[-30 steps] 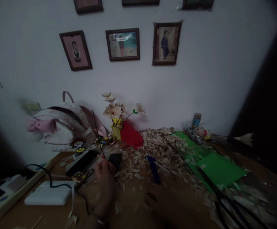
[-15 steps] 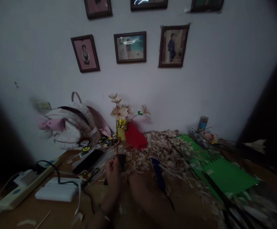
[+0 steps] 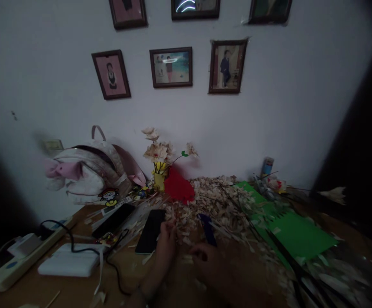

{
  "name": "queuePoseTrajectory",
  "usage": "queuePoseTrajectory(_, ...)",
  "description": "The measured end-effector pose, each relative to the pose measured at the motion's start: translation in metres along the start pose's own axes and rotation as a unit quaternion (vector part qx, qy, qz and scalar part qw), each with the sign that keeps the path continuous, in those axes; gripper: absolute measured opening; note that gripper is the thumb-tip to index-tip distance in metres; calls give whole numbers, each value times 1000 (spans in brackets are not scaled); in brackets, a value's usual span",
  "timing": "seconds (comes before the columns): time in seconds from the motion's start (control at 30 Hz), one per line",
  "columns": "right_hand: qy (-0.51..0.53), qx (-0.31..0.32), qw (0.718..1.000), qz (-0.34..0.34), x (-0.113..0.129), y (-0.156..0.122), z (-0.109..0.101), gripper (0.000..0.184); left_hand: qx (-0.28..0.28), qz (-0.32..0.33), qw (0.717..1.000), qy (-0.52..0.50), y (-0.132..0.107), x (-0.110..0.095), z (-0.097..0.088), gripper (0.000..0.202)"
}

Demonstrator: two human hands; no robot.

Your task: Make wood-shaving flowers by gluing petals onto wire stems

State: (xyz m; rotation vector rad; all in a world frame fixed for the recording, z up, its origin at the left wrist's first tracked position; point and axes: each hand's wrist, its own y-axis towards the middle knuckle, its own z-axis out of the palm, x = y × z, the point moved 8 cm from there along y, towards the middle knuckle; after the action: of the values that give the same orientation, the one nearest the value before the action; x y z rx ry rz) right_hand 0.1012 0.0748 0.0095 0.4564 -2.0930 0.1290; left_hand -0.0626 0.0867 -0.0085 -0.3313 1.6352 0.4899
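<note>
My left hand [image 3: 167,239] is closed in a pinch, just right of a black phone [image 3: 150,231] lying on the table. A thin stem [image 3: 176,210], faint in the dim light, rises from its fingertips. My right hand [image 3: 207,262] is lower and to the right, dark and somewhat blurred, with its fingers curled together. A small pale strip [image 3: 187,258] shows by its fingertips; whether it is held is unclear. Just beyond that hand lies a blue tool [image 3: 208,229] resembling a glue gun, its lower end hidden.
Pale shavings [image 3: 218,205] are heaped behind. Paper-like flowers [image 3: 156,152] stand in a yellow holder [image 3: 159,182] beside red material [image 3: 178,188]. Green sheets [image 3: 301,235] and scissors [image 3: 296,267] lie right. Left are another phone [image 3: 113,220], a white box [image 3: 67,261], a power strip [image 3: 0,276] and a backpack [image 3: 90,171].
Both hands have moved apart to the right, the right hand farther, now near the blue tool. The phone beside my left hand is uncovered. The stem looks shorter, and the view has shifted slightly.
</note>
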Motion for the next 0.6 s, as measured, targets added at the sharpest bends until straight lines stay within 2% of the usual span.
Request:
queuePoseTrajectory(0.1,62,-25,997,32,-15,-7,-7,24,73,22,993,94,1,7,12,11)
queuePoseTrajectory(0.2,98,-53,992,62,-24,-10,-10,23,110,31,977,182,2,13,17,10)
queuePoseTrajectory(0.3,130,-44,988,68,-26,-9,-9,20,135,37,957,253,-1,11,20,6)
queuePoseTrajectory(0.4,151,-30,986,57,-25,-8,-8,21,153,40,941,300,-5,1,21,10)
queuePoseTrajectory(0.47,155,-26,986,54,-26,-8,-9,24,153,55,919,359,-9,-10,20,17)
queuePoseTrajectory(0.53,154,-28,986,56,-26,-8,-11,25,141,101,880,443,-14,-26,19,18)
queuePoseTrajectory(0.6,152,-38,986,52,-24,-7,-15,24,136,162,864,458,-23,-45,22,18)
